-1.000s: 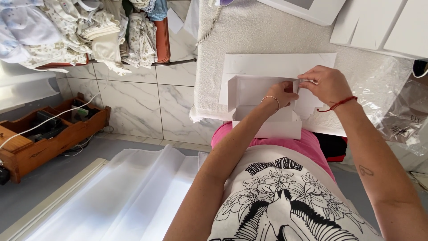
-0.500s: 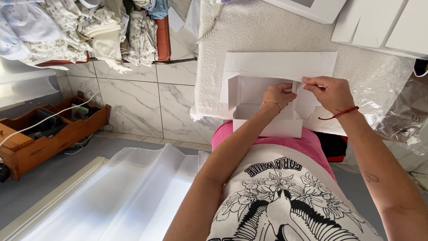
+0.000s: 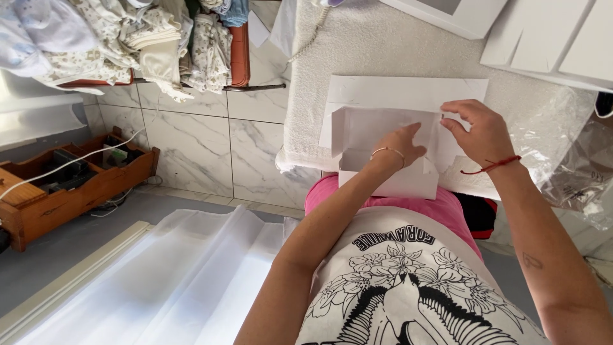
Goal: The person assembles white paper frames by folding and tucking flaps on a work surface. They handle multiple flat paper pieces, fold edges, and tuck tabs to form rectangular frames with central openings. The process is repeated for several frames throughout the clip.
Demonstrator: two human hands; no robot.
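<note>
White flat cardboard box blank (image 3: 383,137), frame centre: judged light, thin, creases easily. Left hand (image 3: 399,145) pressed flat inside; right hand (image 3: 479,131) pinching side flap. Grip panels near folds.

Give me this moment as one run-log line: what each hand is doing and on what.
left hand: pressing inside white cardboard box | right hand: pinching box side flap | surface: white towel | box: partly folded, open
</note>
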